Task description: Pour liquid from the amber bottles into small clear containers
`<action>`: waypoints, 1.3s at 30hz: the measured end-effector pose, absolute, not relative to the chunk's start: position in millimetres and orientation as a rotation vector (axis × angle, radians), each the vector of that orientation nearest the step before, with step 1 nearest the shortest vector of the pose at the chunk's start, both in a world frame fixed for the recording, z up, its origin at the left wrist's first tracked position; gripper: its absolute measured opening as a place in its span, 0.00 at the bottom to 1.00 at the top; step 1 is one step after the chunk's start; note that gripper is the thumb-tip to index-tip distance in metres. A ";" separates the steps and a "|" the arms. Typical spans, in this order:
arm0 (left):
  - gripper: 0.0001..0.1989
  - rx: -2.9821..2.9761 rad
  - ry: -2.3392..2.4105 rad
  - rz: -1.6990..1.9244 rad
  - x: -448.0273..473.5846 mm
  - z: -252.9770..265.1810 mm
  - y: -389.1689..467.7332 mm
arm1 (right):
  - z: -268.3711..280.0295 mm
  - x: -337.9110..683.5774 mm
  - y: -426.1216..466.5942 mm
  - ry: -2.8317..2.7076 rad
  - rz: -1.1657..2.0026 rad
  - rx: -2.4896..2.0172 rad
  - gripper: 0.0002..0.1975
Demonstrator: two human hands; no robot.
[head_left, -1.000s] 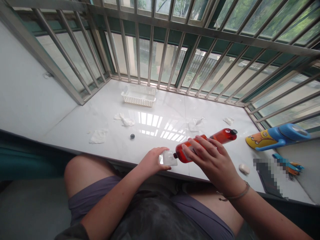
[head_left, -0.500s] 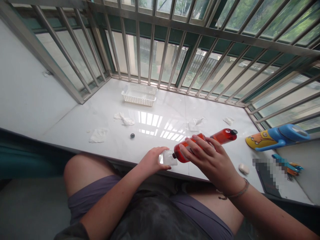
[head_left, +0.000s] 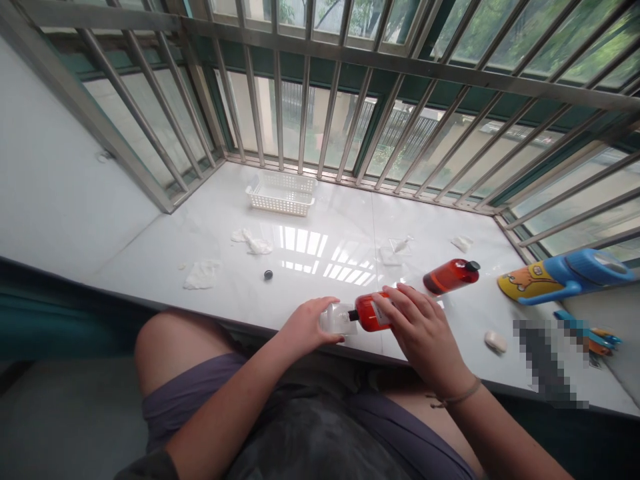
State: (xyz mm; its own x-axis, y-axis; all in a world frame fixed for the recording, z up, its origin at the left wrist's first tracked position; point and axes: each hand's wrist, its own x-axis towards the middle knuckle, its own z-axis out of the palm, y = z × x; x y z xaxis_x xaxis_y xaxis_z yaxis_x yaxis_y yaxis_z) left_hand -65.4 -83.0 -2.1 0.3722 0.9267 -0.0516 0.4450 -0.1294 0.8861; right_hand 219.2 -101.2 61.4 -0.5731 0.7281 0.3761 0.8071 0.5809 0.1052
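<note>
Red bottle (head_left: 369, 312) lay tipped sideways at the counter's (head_left: 225, 267) near edge, gripped in your right hand (head_left: 423, 327), its neck meeting a small clear container (head_left: 339, 318) your left hand (head_left: 306, 325) clasped. Another red bottle (head_left: 450, 275) lay just beyond.

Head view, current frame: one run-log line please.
left hand: grip on small clear bottle | right hand: grip on orange bottle, tilted, neck at clear bottle | second orange bottle: lying on sill
</note>
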 end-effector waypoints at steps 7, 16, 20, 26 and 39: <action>0.49 1.822 1.375 0.654 -69.8 -16.0 -79.7 | 8.4 215.8 -106.7 -2.093 0.121 -1.403 0.31; 0.62 1.887 1.385 0.735 -102.5 -12.8 -71.5 | -34.4 210.6 -114.3 -1.507 0.702 -1.618 0.46; 0.37 1.755 1.691 0.887 -140.3 -11.8 -58.4 | -37.9 214.4 -109.9 -1.369 0.933 -1.598 0.46; 0.29 1.814 2.083 0.752 -175.3 -19.8 -32.1 | -46.6 212.0 -103.1 -1.381 0.921 -1.556 0.48; 0.18 1.602 2.048 0.760 -178.1 -4.5 -21.5 | -14.4 227.7 -147.9 -1.550 0.203 -1.324 0.33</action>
